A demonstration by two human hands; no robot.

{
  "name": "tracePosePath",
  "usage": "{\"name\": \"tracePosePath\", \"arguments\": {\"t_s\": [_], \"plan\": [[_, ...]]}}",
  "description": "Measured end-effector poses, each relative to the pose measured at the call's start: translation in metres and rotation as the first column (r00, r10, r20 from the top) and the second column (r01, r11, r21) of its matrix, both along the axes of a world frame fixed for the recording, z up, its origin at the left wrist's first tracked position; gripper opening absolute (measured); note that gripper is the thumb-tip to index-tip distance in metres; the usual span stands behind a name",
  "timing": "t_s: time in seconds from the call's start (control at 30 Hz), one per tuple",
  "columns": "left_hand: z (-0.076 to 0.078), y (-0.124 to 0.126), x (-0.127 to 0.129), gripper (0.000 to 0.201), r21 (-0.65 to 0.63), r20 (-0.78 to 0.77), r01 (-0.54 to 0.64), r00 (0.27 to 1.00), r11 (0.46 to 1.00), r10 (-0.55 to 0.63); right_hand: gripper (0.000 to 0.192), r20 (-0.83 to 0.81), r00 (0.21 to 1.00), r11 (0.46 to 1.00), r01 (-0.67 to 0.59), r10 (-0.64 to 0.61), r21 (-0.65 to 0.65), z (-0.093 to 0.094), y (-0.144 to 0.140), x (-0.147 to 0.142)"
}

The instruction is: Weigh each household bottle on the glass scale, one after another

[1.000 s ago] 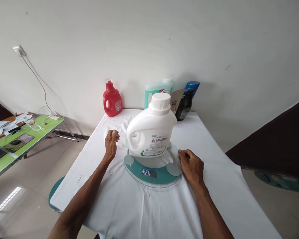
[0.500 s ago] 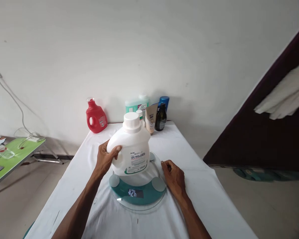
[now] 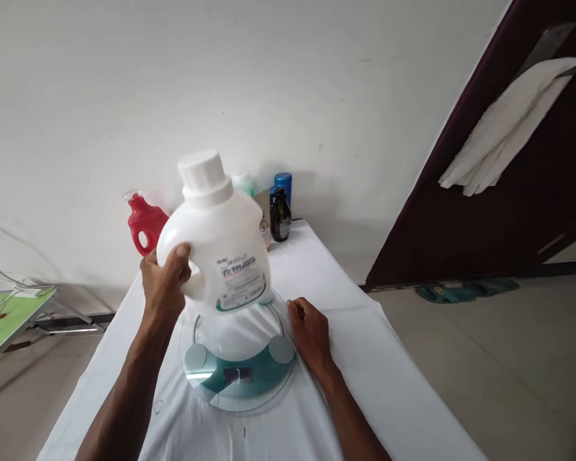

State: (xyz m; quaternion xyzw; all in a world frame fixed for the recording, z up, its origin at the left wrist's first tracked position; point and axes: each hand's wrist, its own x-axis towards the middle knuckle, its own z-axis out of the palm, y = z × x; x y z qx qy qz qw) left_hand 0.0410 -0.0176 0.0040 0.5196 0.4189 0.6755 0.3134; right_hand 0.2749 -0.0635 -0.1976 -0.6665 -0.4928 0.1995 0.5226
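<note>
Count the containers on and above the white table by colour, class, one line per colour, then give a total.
White jug, held by the left hand: 1
Red jug: 1
Dark bottle: 1
Blue-capped bottle: 1
Pale green-capped bottle, mostly hidden: 1
Total: 5

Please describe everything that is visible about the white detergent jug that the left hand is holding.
The white detergent jug is a squat, opaque bottle that looks like plastic, with a wide ribbed white screw cap, closed, and a moulded handle on its left side. A label with blue and red print and a green band covers its front. The left hand has its grip around the handle and holds the jug in the air above the round glass scale, tilted with its cap leaning left. Nothing else touches it; the right hand rests beside the scale.
</note>
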Motion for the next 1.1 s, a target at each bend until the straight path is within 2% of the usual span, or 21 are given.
{"name": "tracePosePath", "arguments": {"t_s": [0.1, 0.2, 0.37, 0.5, 0.6, 0.7, 0.97, 1.1], "plan": [[0.019, 0.022, 0.035, 0.067, 0.055, 0.036, 0.043, 0.998, 0.998, -0.045, 0.048, -0.031, 0.999, 0.999, 0.027, -0.026, 0.019, -0.003, -0.002, 0.000], [0.018, 0.047, 0.078, 0.062, 0.025, 0.068, 0.105, 0.992, 0.994, -0.107, 0.050, -0.121, 0.991, 0.997, 0.069, -0.064, 0.033, -0.006, -0.002, 0.002], [-0.012, 0.083, 0.142, 0.054, -0.059, 0.106, 0.189, 0.978, 0.980, -0.182, 0.049, -0.256, 0.938, 0.969, 0.247, -0.234, 0.016, -0.007, -0.002, 0.006], [-0.043, 0.102, 0.172, 0.050, -0.126, 0.125, 0.240, 0.966, 0.962, -0.225, 0.046, -0.282, 0.922, 0.961, 0.276, -0.264, 0.003, -0.005, -0.001, 0.006], [-0.060, 0.116, 0.183, 0.051, -0.128, 0.108, 0.261, 0.963, 0.957, -0.248, 0.046, -0.301, 0.918, 0.963, 0.269, -0.259, -0.007, -0.003, 0.000, 0.004], [-0.070, 0.130, 0.189, 0.052, -0.121, 0.105, 0.261, 0.963, 0.958, -0.249, 0.047, -0.307, 0.914, 0.962, 0.271, -0.264, -0.021, -0.001, 0.000, 0.003], [-0.084, 0.153, 0.188, 0.056, -0.159, 0.192, 0.203, 0.966, 0.966, -0.171, 0.048, -0.303, 0.909, 0.958, 0.277, -0.287, -0.076, 0.002, 0.000, 0.002], [-0.088, 0.150, 0.185, 0.054, -0.143, 0.160, 0.239, 0.963, 0.960, -0.216, 0.052, -0.260, 0.931, 0.966, 0.242, -0.257, -0.087, 0.000, 0.000, 0.004]]}}
